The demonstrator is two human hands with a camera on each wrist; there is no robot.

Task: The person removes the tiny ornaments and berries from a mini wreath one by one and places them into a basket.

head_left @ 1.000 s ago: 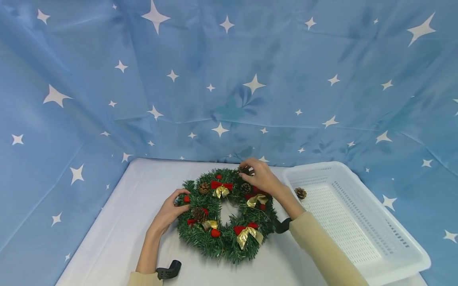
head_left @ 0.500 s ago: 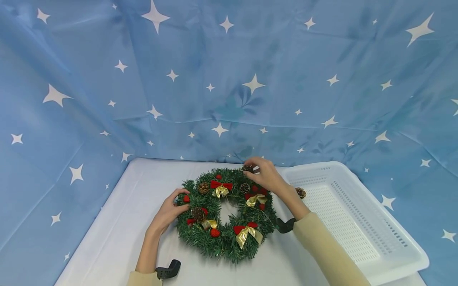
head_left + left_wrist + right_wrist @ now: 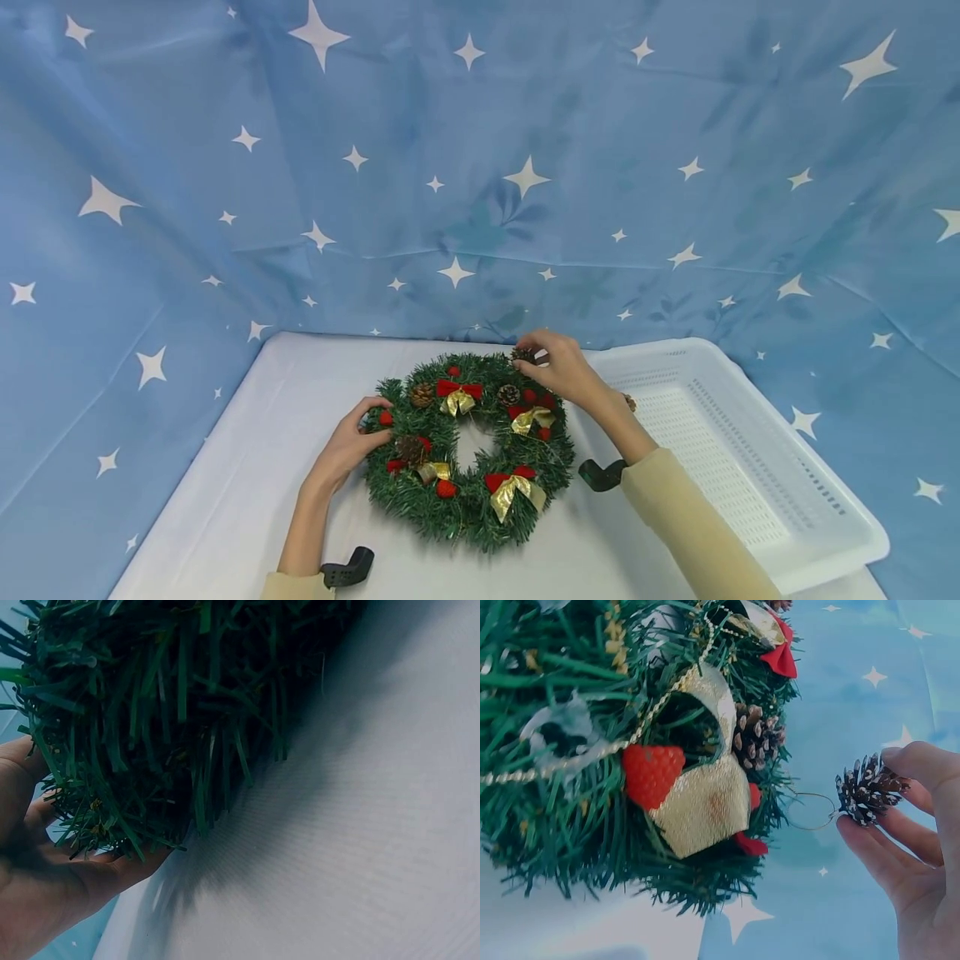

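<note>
A green tinsel wreath (image 3: pixel 480 521) lies on the table, trimmed with red-and-gold bows (image 3: pixel 459 396), red berries and pine cones. My left hand (image 3: pixel 347 442) grips its left side, thumb and fingers around the greenery; in the left wrist view the hand (image 3: pixel 52 877) is partly hidden behind the tinsel. At the wreath's upper right edge, my right hand (image 3: pixel 564 367) pinches a loose pine cone (image 3: pixel 522 356). The right wrist view shows this pine cone (image 3: pixel 866 791) between thumb and fingers, its thin wire loop (image 3: pixel 830 802) pointing toward the wreath.
A white plastic basket (image 3: pixel 825 542) stands at the right of the white table (image 3: pixel 225 500). Another pine cone (image 3: pixel 630 402), partly behind my right forearm, is at the basket's left side. Blue star-patterned cloth (image 3: pixel 420 217) hangs behind and at the sides.
My right hand has shifted slightly right with the pine cone, away from the wreath's top. The left hand keeps its grip on the wreath. The head view has turned a little.
</note>
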